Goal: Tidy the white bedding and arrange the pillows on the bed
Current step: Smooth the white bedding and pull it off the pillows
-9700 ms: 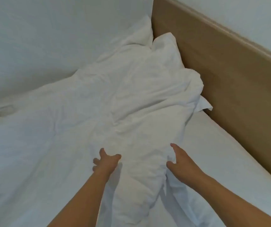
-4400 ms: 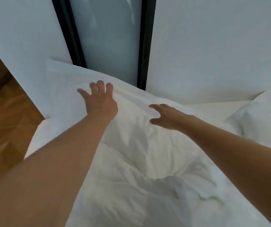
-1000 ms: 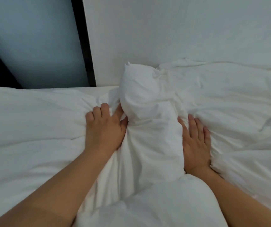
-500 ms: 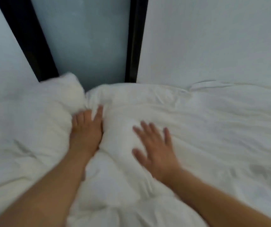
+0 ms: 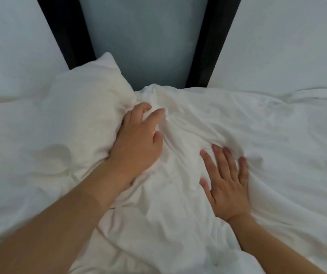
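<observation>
The left hand (image 5: 137,139) clutched a fold of the white bedding (image 5: 188,194); the right hand (image 5: 228,186) pressed it flat, fingers straight. It looked soft and light (slack too), best taken by an edge.

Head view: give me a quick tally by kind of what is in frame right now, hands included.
Hands: 2, left hand and right hand, both on the bedding
Pillows: 1, white pillow at left
Duvets: 1, rumpled white duvet
Dark vertical frame bars: 2, and
Total: 6
</observation>
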`<state>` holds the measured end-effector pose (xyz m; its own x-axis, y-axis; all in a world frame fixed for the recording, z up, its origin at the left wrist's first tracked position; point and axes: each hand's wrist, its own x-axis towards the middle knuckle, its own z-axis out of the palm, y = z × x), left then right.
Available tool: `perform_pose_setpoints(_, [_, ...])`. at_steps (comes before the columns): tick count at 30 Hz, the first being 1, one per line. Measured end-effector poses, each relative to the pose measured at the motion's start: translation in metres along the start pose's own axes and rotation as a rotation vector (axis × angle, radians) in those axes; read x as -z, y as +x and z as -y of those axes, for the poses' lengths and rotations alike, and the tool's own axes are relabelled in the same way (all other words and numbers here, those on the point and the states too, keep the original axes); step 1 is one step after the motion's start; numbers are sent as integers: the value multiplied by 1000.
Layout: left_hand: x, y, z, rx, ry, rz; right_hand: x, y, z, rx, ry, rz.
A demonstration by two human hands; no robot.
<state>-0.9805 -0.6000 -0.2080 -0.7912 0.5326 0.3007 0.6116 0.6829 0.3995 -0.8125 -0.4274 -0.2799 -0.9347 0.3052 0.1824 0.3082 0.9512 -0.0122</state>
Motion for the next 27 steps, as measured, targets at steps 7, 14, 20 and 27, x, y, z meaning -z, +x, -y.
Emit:
perform_pose_setpoints(7, [23, -64, 29, 418, 425, 142, -1, 10, -4, 7, -67, -20])
perform_pose_setpoints(14, [12, -72, 47, 305, 196, 374, 29, 16, 8, 51, -282, 124])
perform_pose_setpoints(20, [95, -83, 21, 256, 279, 430, 135, 41, 96, -283, 503, -185])
perform_pose_setpoints(27, [92, -107, 151, 666, 290, 158, 13, -14, 196, -132, 262, -68])
